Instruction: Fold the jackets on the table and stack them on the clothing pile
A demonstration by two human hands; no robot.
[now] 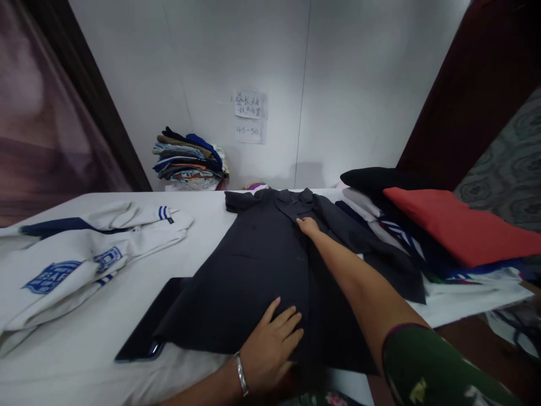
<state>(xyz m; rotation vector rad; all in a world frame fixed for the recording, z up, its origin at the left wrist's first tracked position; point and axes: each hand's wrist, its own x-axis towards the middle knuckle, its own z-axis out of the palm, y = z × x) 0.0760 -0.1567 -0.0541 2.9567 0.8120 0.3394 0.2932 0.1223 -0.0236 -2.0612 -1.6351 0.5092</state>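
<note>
A dark grey coat [262, 248] with a notched collar is spread on the white-covered table, collar end away from me. One sleeve [363, 231] stretches out to the right, and near the collar the other is bent at the left. My left hand [270, 347], a silver bangle at its wrist, lies flat with fingers spread on the coat's lower front. Up by the lapel, my right hand [307, 226] has its fingers closed on the coat's front edge. Partly under the hem at the left is a flat black panel [146, 321] with a shiny corner.
At the left lies a white jacket [80, 270] with blue lettering and stripes. Folded clothes [190, 160] are stacked by the back wall. On the right is another clothes pile topped with a red garment [460, 225]. Handwritten papers [250, 115] hang on the wall.
</note>
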